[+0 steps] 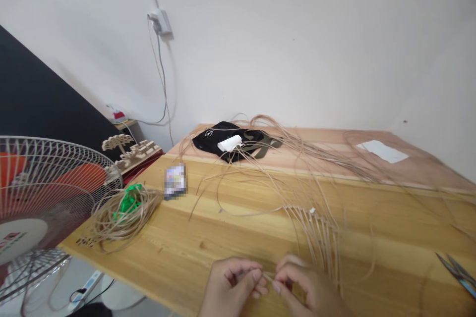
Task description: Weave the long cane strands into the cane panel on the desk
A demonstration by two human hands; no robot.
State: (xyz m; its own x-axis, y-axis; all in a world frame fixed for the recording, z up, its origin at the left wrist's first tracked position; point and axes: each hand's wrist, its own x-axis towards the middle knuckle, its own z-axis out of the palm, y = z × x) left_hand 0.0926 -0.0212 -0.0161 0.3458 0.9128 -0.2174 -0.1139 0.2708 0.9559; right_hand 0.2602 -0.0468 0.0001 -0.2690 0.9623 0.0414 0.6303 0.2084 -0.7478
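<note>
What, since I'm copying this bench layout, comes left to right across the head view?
Standing fan → coil of cane strands → pixelated packet → left hand → right hand → scissors

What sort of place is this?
Probably a small handicraft workspace: a coil of pale rattan cane, a half-woven fan of cane strands on a yellow wooden table, and long steel scissors.

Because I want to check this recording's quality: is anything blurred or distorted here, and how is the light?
Head view: the light is soft and even, with faint shadows on the white wall; the packet is pixelated; the left hand, right hand and rattan strands look slightly soft; the wide lens tilts and stretches the wooden table and the fan near the edge.
</note>
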